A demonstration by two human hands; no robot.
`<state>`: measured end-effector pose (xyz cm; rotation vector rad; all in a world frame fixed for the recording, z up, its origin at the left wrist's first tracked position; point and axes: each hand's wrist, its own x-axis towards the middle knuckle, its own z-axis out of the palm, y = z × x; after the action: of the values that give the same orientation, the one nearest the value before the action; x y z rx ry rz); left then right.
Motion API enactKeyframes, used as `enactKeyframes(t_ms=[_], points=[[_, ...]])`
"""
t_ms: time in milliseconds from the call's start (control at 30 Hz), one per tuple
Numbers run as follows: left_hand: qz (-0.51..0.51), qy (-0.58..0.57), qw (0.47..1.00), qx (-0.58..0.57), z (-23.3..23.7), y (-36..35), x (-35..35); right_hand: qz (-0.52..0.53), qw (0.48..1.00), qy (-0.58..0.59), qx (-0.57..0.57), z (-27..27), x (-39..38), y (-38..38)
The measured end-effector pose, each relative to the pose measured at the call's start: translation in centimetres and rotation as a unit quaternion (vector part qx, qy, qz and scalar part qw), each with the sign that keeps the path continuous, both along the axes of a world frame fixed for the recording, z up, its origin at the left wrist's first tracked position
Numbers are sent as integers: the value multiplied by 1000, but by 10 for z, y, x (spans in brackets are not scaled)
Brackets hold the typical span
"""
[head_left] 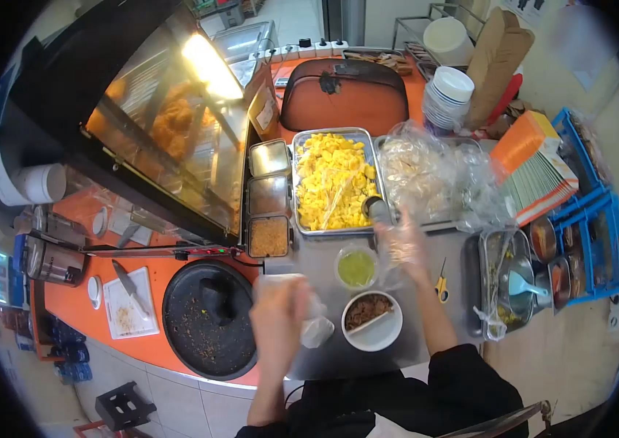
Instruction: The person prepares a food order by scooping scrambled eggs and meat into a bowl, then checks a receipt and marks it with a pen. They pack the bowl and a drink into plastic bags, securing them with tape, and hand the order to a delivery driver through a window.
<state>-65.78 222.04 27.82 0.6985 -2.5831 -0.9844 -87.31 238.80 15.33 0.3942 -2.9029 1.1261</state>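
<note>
My left hand [278, 321] is closed and blurred, left of the white bowl, with pale material above it and crumpled clear plastic [317, 330] at its right; what it grips is unclear. My right hand [401, 247], in a clear plastic glove, is beside a dark round-ended utensil [377, 209] at the corner of the tray of yellow chunks [333, 179]; motion smears its fingers. Between the hands are a cup of green sauce [356, 269] and a white bowl [391, 333] with dark brown chopped food and a white divider.
A heated glass display [171, 131] stands at the left, near a black round pan [207, 317] and a knife [132, 292] on a board. Yellow scissors [441, 290], a metal tray with a light-blue spatula [527, 286], stacked white bowls [453, 86] and bagged food [423, 171] are at the right.
</note>
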Motion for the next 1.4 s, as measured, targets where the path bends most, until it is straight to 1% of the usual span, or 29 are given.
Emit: enactKeyframes(t_ms=[33, 67, 167, 233, 267, 300, 333, 400, 500, 533, 600, 667, 733, 800, 867, 900, 1000, 1033, 1100, 1167, 1200, 1233, 1267, 1333, 1367, 1400], points=[[4, 14, 999, -49, -20, -18, -5, 11, 999, -45, 9, -5, 3, -16], [9, 26, 995, -93, -49, -29, -12, 23, 995, -91, 22, -11, 5, -23], [-58, -72, 994, 58, -94, -35, -52, 15, 991, -82, -103, -32, -2, -24], [-41, -131, 981, 135, -121, -39, -78, 126, 985, -40, -115, -35, -28, -7], [-38, -119, 977, 172, -145, -40, -88, 181, 976, -19, -119, -33, -42, -5], [-34, -107, 972, 209, -172, -40, -98, 206, 972, 113, 4, -23, -59, -21], [-28, -94, 965, 245, -189, -39, -105, 200, 938, 255, 121, -12, -77, -37], [25, -80, 952, 295, -198, -37, -117, 131, 943, 148, 268, -7, -99, -72], [69, -27, 922, 380, -222, -38, -131, 149, 912, 72, 375, -49, -111, -100], [82, -6, 907, 413, -223, -37, -132, 173, 908, 28, 381, -36, -99, -104], [87, -11, 893, 442, -224, -37, -134, 221, 891, -57, 392, -4, -73, -102], [91, 1, 879, 468, -226, -36, -133, 252, 885, -126, 371, 8, -76, -100], [95, 2, 879, 467, -232, -35, -134, 269, 873, -188, 360, 25, -84, -106], [93, 13, 872, 480, -241, -35, -134, 262, 890, -125, 351, 20, -70, -106], [95, -7, 878, 469, -243, -33, -132, 255, 896, -73, 356, 22, -52, -114], [97, -14, 881, 463, -239, -35, -134, 263, 902, -66, 337, 18, -51, -113], [92, -28, 882, 461, -229, -38, -134, 276, 888, -78, 358, 13, -56, -112], [88, -21, 885, 457, -225, -38, -133, 269, 898, -105, 332, 9, -65, -109], [98, 1, 881, 462, -231, -35, -133, 252, 914, -155, 279, 0, -86, -102], [97, 1, 883, 460, -238, -36, -134, 178, 960, -122, 181, -7, -90, -103], [94, -11, 884, 458, -233, -37, -134, 141, 975, -107, 132, -9, -89, -105], [88, -25, 886, 454, -228, -38, -133, 167, 971, -61, 161, -13, -81, -107], [84, -34, 887, 453, -224, -41, -133, 175, 964, -52, 191, -14, -71, -107], [80, -49, 885, 456, -220, -42, -134, 196, 946, -34, 256, 11, -46, -117], [78, -37, 883, 461, -223, -41, -134, 201, 934, -52, 291, -2, -47, -120], [75, -26, 882, 464, -230, -40, -134, 213, 939, -10, 271, -14, -49, -117]])
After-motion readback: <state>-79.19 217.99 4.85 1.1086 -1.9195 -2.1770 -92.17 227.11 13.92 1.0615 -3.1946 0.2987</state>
